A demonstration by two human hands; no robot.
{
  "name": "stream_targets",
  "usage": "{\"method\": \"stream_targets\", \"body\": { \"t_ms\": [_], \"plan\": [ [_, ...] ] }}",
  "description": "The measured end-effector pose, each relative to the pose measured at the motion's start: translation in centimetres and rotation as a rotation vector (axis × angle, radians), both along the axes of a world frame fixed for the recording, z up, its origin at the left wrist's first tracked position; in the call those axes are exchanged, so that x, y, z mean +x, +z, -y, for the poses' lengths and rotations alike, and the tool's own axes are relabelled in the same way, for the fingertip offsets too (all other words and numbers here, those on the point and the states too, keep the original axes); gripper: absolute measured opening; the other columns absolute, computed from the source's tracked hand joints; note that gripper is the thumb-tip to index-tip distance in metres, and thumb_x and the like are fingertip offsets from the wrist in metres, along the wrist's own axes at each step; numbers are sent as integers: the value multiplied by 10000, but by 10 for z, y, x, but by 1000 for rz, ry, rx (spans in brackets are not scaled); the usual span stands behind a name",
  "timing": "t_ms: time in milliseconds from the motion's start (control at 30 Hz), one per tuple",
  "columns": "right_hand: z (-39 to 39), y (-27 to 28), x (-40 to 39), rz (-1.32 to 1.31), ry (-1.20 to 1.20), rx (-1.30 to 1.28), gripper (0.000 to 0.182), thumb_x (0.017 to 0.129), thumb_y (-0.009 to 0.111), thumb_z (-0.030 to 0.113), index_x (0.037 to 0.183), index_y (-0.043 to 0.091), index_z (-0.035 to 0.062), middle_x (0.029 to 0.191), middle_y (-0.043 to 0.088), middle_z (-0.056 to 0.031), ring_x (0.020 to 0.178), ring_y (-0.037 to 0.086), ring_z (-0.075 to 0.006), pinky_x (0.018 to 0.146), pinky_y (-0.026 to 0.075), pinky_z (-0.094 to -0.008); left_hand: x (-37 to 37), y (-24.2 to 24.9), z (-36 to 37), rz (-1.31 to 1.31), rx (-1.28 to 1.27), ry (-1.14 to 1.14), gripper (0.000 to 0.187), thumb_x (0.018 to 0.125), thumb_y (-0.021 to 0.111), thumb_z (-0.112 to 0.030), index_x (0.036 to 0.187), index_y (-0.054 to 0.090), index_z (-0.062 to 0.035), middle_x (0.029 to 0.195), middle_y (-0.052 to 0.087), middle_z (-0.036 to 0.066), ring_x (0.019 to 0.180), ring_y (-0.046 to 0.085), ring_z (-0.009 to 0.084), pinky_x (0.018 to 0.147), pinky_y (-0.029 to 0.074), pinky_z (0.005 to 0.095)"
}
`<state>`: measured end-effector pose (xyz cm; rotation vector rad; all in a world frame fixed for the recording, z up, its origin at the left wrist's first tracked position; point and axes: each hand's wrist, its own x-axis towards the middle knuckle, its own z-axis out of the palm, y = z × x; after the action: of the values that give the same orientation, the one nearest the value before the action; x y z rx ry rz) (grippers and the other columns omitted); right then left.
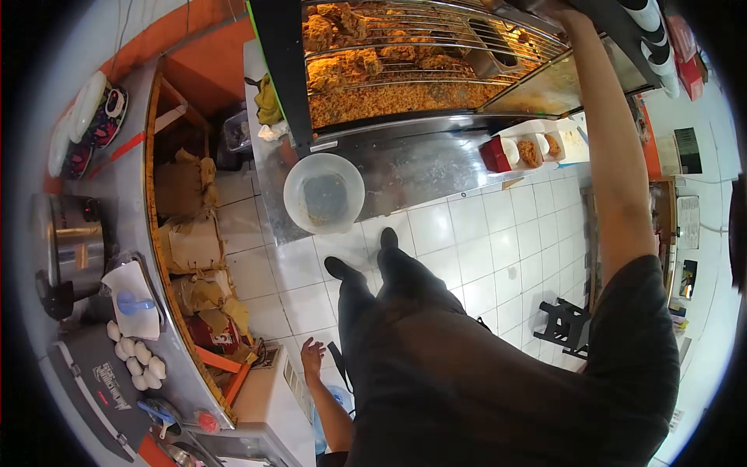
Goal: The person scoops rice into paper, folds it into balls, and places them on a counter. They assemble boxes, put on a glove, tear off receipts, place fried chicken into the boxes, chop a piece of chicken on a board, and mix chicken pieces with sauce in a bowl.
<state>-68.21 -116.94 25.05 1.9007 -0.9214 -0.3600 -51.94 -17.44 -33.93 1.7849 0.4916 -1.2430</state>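
My left hand (pixel 313 357) hangs low at my side with its fingers apart, holding nothing, beside a white cabinet (pixel 268 401). My right arm stretches up to the lit display warmer (pixel 436 122). At its upper edge my right hand (pixel 551 9) is dark and partly cut off by the frame, so I cannot tell what its fingers hold. Inside the warmer, pieces of fried chicken (pixel 342 66) lie on wire racks, with a layer of crumbs (pixel 397 101) below. A metal container (pixel 492 48) sits on a rack near my right hand.
A translucent bowl (pixel 296 191) stands on the steel counter (pixel 420 171). Boxes of fried food (pixel 529 152) sit at its right. On the left table are a large pot (pixel 74 245), several white wrapped bundles (pixel 134 352) and a blue-handled item (pixel 134 303). A black folding stool (pixel 562 325) stands on the tiles.
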Motion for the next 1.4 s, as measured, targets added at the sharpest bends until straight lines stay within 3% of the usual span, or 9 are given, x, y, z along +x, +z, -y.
{"method": "stream_targets", "body": {
  "t_ms": [67, 300, 467, 900, 1167, 1233, 1367, 1400],
  "plan": [
    [-3, 0, -21, 2, -15, 4, 356, 979, 427, 209, 1276, 538, 49, 1289, 569, -120, 1169, 546, -243, 984, 440, -351, 4, -1, -1, 29, -25, -15, 448, 942, 554, -162, 1353, 444, -23, 989, 699, 140, 809, 677, 201, 682, 509, 307],
    [-14, 5, -104, 6, -73, 11, 355, 982, 424, 205, 1282, 533, 50, 1297, 563, -121, 1182, 537, -239, 994, 432, -347, 3, -8, -31, 0, 17, -26, 437, 939, 552, -149, 1349, 448, -40, 968, 705, 140, 770, 682, 208, 679, 512, 330],
    [-21, 7, -138, 21, -86, 13, 354, 984, 421, 203, 1286, 529, 52, 1303, 559, -121, 1192, 530, -237, 1001, 426, -344, 0, -5, -45, -40, 76, -62, 430, 944, 559, -151, 1346, 448, -43, 989, 701, 142, 795, 689, 221, 704, 517, 368],
    [-33, -4, -202, 42, -97, 46, 353, 991, 415, 196, 1297, 520, 55, 1318, 548, -122, 1216, 514, -230, 1020, 412, -336, -11, 1, -46, -40, 111, -49, 423, 960, 544, -166, 1360, 459, -61, 1072, 678, 143, 868, 683, 234, 766, 539, 369],
    [-37, -84, -133, 14, 32, 194, 353, 994, 411, 192, 1303, 515, 57, 1327, 542, -123, 1230, 503, -226, 1032, 403, -331, -14, -4, -35, -28, 86, 30, 443, 941, 566, -190, 1356, 469, -74, 1081, 670, 128, 883, 665, 211, 782, 522, 367],
    [-33, -102, -98, -20, 92, 236, 352, 995, 410, 191, 1305, 513, 58, 1330, 540, -123, 1234, 501, -226, 1035, 401, -330, -17, -12, -36, -10, 62, 59, 467, 916, 577, -155, 1354, 460, -42, 1022, 694, 142, 785, 677, 199, 638, 511, 287],
    [-21, -134, -5, -107, 246, 310, 352, 997, 408, 189, 1308, 510, 59, 1335, 537, -123, 1241, 496, -224, 1041, 397, -327, -21, -28, -36, 34, -25, 126, 428, 882, 563, -89, 1300, 505, -23, 1003, 698, 125, 770, 678, 179, 629, 521, 269],
    [-21, -140, 25, -133, 294, 325, 352, 998, 408, 188, 1309, 510, 59, 1336, 536, -123, 1243, 494, -223, 1042, 396, -327, -23, -37, -44, 178, -99, -92, 353, 839, 558, -28, 1191, 590, -15, 1000, 703, 94, 811, 675, 164, 671, 550, 283]
  ]
}}
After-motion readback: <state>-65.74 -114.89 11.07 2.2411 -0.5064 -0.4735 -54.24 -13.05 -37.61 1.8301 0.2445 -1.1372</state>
